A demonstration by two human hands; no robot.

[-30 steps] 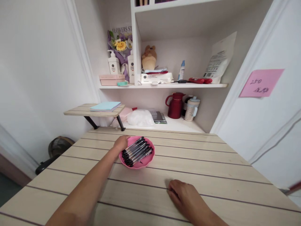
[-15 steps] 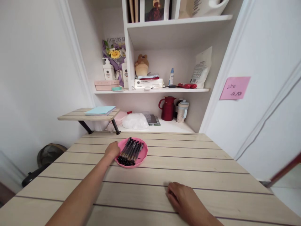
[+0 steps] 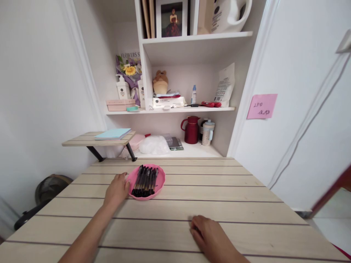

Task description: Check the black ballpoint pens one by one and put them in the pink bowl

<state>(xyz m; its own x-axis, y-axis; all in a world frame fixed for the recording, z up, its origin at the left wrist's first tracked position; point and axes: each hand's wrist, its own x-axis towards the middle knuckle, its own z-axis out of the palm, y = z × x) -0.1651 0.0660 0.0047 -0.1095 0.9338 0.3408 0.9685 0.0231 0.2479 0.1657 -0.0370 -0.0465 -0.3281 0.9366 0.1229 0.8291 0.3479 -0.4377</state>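
Observation:
A round pink plate (image 3: 160,185) with a wavy rim rests on the slatted wooden table, left of the middle. Several black-capped pens (image 3: 145,180) with clear barrels lie side by side in it. Beside the plate's left rim is my left hand (image 3: 117,188), its fingers loosely apart and the thumb close to the rim; whether it touches the rim I cannot tell. Nearer to me, my right hand (image 3: 206,233) lies on the tabletop with its fingers curled in and nothing showing in them.
At the back left, a small raised stand (image 3: 82,139) carries light blue paper (image 3: 113,133). Behind the table, shelves hold a red jug (image 3: 191,130), a speckled cup (image 3: 207,133), a white plastic bag (image 3: 155,145) and bottles. A pink note (image 3: 262,106) sticks to the right wall.
My left hand has loosened from the plate's rim and its fingers have spread beside it. The pens now lie straighter in the view. The camera view has shifted; my right hand stays curled on the table.

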